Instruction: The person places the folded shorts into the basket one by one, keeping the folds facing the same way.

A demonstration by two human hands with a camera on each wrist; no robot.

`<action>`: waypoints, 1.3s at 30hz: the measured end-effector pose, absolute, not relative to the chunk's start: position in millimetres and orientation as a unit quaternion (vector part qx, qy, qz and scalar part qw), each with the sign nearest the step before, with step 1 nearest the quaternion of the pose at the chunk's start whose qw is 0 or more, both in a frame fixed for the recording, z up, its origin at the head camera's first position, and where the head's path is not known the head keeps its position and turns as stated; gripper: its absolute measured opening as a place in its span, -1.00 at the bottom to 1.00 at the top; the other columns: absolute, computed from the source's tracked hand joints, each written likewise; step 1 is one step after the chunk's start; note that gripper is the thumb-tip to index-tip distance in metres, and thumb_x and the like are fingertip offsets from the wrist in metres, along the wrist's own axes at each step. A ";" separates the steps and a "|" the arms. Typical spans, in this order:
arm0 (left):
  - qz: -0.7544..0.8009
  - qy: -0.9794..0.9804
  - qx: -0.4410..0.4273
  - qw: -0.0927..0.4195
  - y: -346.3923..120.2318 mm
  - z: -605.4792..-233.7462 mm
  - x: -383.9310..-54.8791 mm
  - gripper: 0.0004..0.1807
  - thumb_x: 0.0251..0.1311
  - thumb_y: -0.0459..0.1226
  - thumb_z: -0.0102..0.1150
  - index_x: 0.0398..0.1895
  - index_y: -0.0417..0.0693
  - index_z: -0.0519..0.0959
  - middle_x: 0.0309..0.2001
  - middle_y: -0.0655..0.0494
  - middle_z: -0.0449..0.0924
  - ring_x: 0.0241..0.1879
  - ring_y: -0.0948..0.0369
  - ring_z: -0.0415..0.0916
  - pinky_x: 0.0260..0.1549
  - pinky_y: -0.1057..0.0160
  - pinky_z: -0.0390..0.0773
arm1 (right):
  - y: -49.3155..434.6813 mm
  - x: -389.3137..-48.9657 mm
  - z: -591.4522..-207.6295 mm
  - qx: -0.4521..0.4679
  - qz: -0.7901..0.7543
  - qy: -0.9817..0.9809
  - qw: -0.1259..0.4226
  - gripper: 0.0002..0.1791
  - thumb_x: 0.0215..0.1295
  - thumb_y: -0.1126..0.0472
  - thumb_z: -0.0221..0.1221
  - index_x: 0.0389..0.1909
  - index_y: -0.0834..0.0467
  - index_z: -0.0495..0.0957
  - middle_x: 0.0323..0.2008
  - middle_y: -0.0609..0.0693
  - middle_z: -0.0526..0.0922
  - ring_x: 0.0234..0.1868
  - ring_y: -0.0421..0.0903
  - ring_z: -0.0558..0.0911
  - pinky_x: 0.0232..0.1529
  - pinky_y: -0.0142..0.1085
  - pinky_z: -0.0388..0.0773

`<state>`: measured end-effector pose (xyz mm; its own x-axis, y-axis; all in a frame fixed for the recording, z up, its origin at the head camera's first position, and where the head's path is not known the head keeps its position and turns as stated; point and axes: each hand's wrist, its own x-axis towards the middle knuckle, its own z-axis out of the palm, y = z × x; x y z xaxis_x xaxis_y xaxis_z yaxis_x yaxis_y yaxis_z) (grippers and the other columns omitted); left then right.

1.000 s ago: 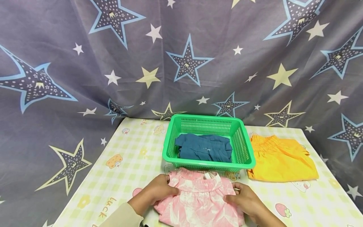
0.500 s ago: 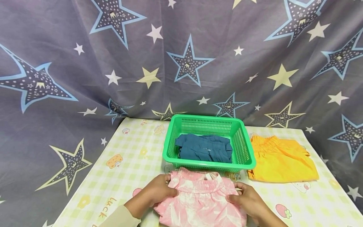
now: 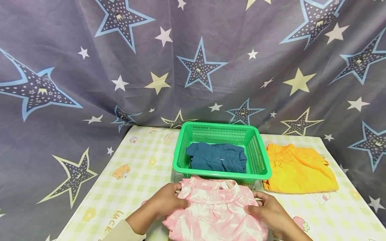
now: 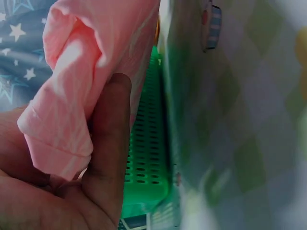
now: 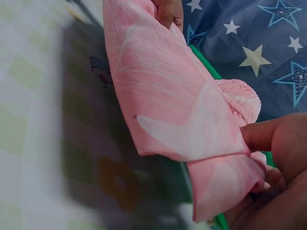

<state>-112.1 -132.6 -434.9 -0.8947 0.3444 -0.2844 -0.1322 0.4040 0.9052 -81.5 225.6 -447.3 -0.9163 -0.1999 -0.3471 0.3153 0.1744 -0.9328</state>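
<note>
A folded pink garment (image 3: 215, 211) with white patterning and a gathered elastic band is held up by both hands just in front of the green basket (image 3: 221, 174). My left hand (image 3: 167, 201) pinches its left side, thumb on top and fingers beneath. At the opposite side my right hand (image 3: 268, 211) grips the edge the same way. In the right wrist view, the garment (image 5: 177, 96) hangs above the tablecloth, casting a shadow. Folds of the pink cloth (image 4: 62, 120) lie between thumb and fingers in the left wrist view. Folded dark blue clothing (image 3: 217, 157) lies inside the basket.
Folded yellow shorts (image 3: 301, 170) with a gathered waistband lie right of the basket. A checked tablecloth (image 3: 120, 190) with cartoon prints covers the table. A grey star-printed curtain (image 3: 193, 100) hangs right behind the table's back edge.
The pink garment has come up slightly and looks larger, its band now overlapping the basket's front wall. Both hands have moved a little with it, the right one slightly outward.
</note>
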 end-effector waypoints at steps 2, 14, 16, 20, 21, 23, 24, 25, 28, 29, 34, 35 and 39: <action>0.536 0.813 0.069 0.217 -131.9 -431.0 -111.4 -0.65 0.06 -0.37 0.46 -0.08 -0.20 0.58 -0.31 0.02 0.53 -0.38 0.15 0.48 -0.41 0.21 0.54 | 227.2 -80.7 -444.7 0.039 -0.641 0.739 0.203 -0.43 0.24 0.33 0.36 0.21 0.41 0.41 -0.25 0.10 0.74 -0.29 0.04 0.73 -0.30 -0.10 0.71; 0.535 0.815 0.093 0.202 -134.5 -408.4 -98.9 -0.68 0.06 -0.33 0.49 -0.13 -0.09 0.61 -0.46 0.13 0.62 -0.44 0.22 0.54 -0.39 0.21 0.56 | 227.9 -74.3 -419.7 0.022 -0.623 0.758 0.191 -0.41 0.21 0.31 0.40 0.21 0.41 0.44 -0.32 0.08 0.69 -0.32 -0.03 0.69 -0.33 -0.19 0.68; 0.543 0.810 0.098 0.200 -135.1 -404.1 -96.8 -0.70 0.06 -0.34 0.48 -0.14 -0.08 0.60 -0.51 0.15 0.60 -0.50 0.24 0.53 -0.44 0.24 0.55 | 228.2 -73.4 -414.6 0.022 -0.622 0.759 0.188 -0.40 0.21 0.31 0.40 0.22 0.42 0.43 -0.32 0.08 0.69 -0.31 -0.03 0.69 -0.33 -0.20 0.68; 0.554 0.804 0.103 0.189 -136.0 -395.1 -96.1 -0.72 0.06 -0.34 0.48 -0.22 -0.12 0.56 -0.62 0.20 0.41 -0.60 0.28 0.40 -0.55 0.31 0.45 | 229.2 -72.4 -406.8 0.018 -0.630 0.754 0.183 -0.37 0.22 0.33 0.38 0.25 0.45 0.38 -0.26 0.10 0.70 -0.29 -0.01 0.70 -0.31 -0.16 0.69; 0.562 0.798 0.104 0.190 -136.3 -393.5 -96.6 -0.72 0.08 -0.35 0.47 -0.20 -0.13 0.56 -0.61 0.20 0.42 -0.60 0.28 0.41 -0.55 0.31 0.45 | 229.2 -72.8 -405.3 0.018 -0.634 0.752 0.181 -0.36 0.22 0.34 0.38 0.26 0.45 0.36 -0.24 0.10 0.71 -0.28 0.01 0.71 -0.30 -0.15 0.70; 0.576 0.788 0.106 0.190 -136.6 -390.6 -97.8 -0.70 0.09 -0.36 0.45 -0.14 -0.16 0.57 -0.57 0.17 0.50 -0.58 0.26 0.48 -0.55 0.30 0.50 | 229.0 -74.2 -402.6 0.017 -0.640 0.748 0.176 -0.37 0.22 0.35 0.37 0.26 0.45 0.36 -0.22 0.11 0.71 -0.27 0.02 0.72 -0.30 -0.12 0.71; 0.583 0.783 0.105 0.191 -136.2 -389.3 -98.7 -0.69 0.10 -0.37 0.44 -0.09 -0.17 0.58 -0.53 0.14 0.57 -0.55 0.25 0.53 -0.53 0.28 0.55 | 228.5 -75.5 -401.4 0.019 -0.642 0.747 0.173 -0.38 0.21 0.36 0.37 0.25 0.44 0.36 -0.21 0.11 0.71 -0.27 0.02 0.72 -0.30 -0.12 0.71; 0.584 0.782 0.105 0.189 -135.7 -388.0 -99.7 -0.68 0.11 -0.37 0.44 -0.08 -0.18 0.58 -0.51 0.12 0.60 -0.53 0.23 0.56 -0.51 0.27 0.57 | 228.0 -76.8 -400.1 0.020 -0.645 0.745 0.170 -0.39 0.21 0.36 0.37 0.23 0.44 0.37 -0.22 0.11 0.70 -0.28 0.03 0.72 -0.31 -0.11 0.71; 0.578 0.789 0.103 0.178 -133.5 -384.6 -103.0 -0.69 0.13 -0.36 0.43 -0.07 -0.18 0.58 -0.43 0.08 0.68 -0.50 0.20 0.62 -0.48 0.23 0.61 | 226.2 -80.3 -396.5 0.017 -0.648 0.745 0.157 -0.40 0.20 0.36 0.37 0.21 0.45 0.39 -0.22 0.12 0.69 -0.29 0.03 0.72 -0.30 -0.11 0.71; 0.569 0.798 0.102 0.170 -132.4 -383.2 -104.4 -0.71 0.13 -0.35 0.43 -0.12 -0.19 0.57 -0.45 0.10 0.66 -0.51 0.21 0.60 -0.49 0.23 0.60 | 225.5 -81.7 -395.5 0.017 -0.649 0.745 0.153 -0.40 0.20 0.36 0.37 0.22 0.46 0.40 -0.22 0.13 0.69 -0.29 0.03 0.72 -0.30 -0.11 0.71; 0.542 0.822 0.106 0.139 -128.1 -377.9 -110.6 -0.71 0.13 -0.35 0.41 -0.14 -0.20 0.53 -0.45 0.11 0.65 -0.50 0.22 0.57 -0.45 0.21 0.58 | 223.6 -88.5 -391.2 0.016 -0.652 0.745 0.137 -0.38 0.23 0.34 0.37 0.26 0.46 0.39 -0.21 0.15 0.72 -0.27 0.04 0.73 -0.28 -0.12 0.71; 0.539 0.825 0.108 0.134 -127.2 -376.6 -112.0 -0.70 0.12 -0.35 0.40 -0.13 -0.22 0.52 -0.44 0.10 0.65 -0.49 0.22 0.57 -0.45 0.21 0.59 | 223.5 -90.2 -390.2 0.017 -0.651 0.747 0.135 -0.38 0.23 0.34 0.37 0.25 0.46 0.40 -0.21 0.15 0.72 -0.27 0.04 0.73 -0.28 -0.13 0.71; 0.525 0.836 0.109 0.111 -123.8 -371.2 -119.2 -0.67 0.11 -0.35 0.40 -0.08 -0.22 0.54 -0.39 0.10 0.68 -0.44 0.22 0.57 -0.40 0.21 0.59 | 222.8 -97.6 -386.0 0.037 -0.649 0.750 0.123 -0.39 0.22 0.33 0.38 0.25 0.42 0.41 -0.26 0.14 0.72 -0.31 0.05 0.73 -0.30 -0.11 0.71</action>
<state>-119.2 -123.8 -371.2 -0.9516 0.2991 -0.0703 0.0665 0.4239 0.9032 -97.6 222.8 -386.0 -0.9672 -0.1038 -0.2318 0.2144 0.1551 -0.9643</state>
